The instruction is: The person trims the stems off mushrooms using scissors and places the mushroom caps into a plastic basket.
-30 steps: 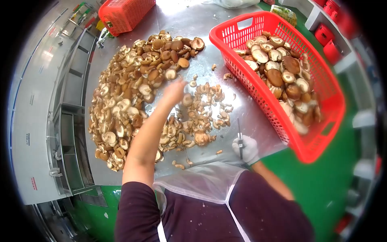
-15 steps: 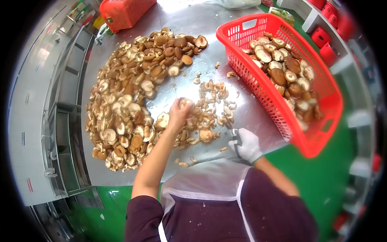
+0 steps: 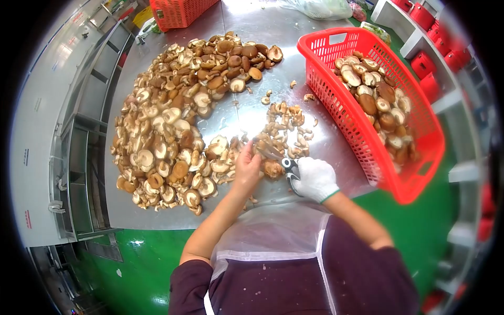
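My left hand, bare, is closed on a mushroom that the fingers partly hide. In my right hand, which wears a white glove, is a pair of scissors with dark handles. Their blades point up and left, right at the mushroom in my left hand. Below the blades lies a brown mushroom on the metal table. Cut stems are scattered just beyond my hands. To the left spreads a large heap of brown-capped mushrooms.
A red plastic basket holding mushrooms stands on the right of the metal table. Another red basket sits at the far edge, and a clear plastic bag lies at the back. Red containers line white shelving on the right.
My right hand has moved left and up with the scissors, bringing the blades to the left hand. The left hand has shifted slightly nearer and right. The view has tilted a little.
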{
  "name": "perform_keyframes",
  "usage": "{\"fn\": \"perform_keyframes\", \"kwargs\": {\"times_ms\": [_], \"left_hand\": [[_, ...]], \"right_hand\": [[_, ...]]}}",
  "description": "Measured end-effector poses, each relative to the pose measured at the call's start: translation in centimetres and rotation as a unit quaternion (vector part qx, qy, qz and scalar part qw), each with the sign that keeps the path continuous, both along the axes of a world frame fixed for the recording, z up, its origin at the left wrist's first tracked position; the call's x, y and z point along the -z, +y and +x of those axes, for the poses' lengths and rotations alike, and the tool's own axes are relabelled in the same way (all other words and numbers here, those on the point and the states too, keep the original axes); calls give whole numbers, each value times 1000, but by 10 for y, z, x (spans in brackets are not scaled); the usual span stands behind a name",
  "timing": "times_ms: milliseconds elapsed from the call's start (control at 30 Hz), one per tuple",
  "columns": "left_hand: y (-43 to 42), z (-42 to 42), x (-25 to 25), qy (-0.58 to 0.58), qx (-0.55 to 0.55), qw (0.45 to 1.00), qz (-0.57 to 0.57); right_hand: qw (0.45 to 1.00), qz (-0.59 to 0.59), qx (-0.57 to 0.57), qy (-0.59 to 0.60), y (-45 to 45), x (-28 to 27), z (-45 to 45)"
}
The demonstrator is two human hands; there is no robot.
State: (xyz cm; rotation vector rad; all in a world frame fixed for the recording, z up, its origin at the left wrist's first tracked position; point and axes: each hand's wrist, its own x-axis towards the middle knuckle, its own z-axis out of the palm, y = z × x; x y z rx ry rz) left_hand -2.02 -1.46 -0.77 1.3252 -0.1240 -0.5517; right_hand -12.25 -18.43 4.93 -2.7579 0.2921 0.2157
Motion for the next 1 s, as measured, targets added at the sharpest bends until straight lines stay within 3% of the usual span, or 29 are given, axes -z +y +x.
{"fn": "perform_keyframes", "kwargs": {"times_ms": [367, 467, 600, 633, 700, 800, 867, 933, 1000], "left_hand": [[-4, -9, 29, -128, -64, 983, 117], [1, -2, 1, 33, -31, 997, 62], [1, 15, -11, 129, -68, 988, 49], [-10, 13, -36, 151, -79, 983, 72], [-38, 18, -64, 140, -70, 988, -11], [-88, 19, -122, 29, 50, 986, -159], [-91, 38, -119, -158, 75, 985, -6], [-77, 62, -106, -352, 53, 915, 189], [-29, 100, -48, -359, 84, 828, 422]], "right_hand": [[999, 1, -32, -19, 0, 30, -9], [997, 74, -29, -8, -4, 40, -9], [967, 237, 0, -89, -19, 74, -37], [955, 283, 41, -79, -23, 84, -45], [932, 342, 91, -82, -29, 97, -55], [921, 362, 102, -101, -34, 107, -55], [920, 370, 104, -74, -36, 102, -54], [911, 386, 100, -103, -40, 115, -51], [907, 391, 100, -119, -37, 118, -53]]}}
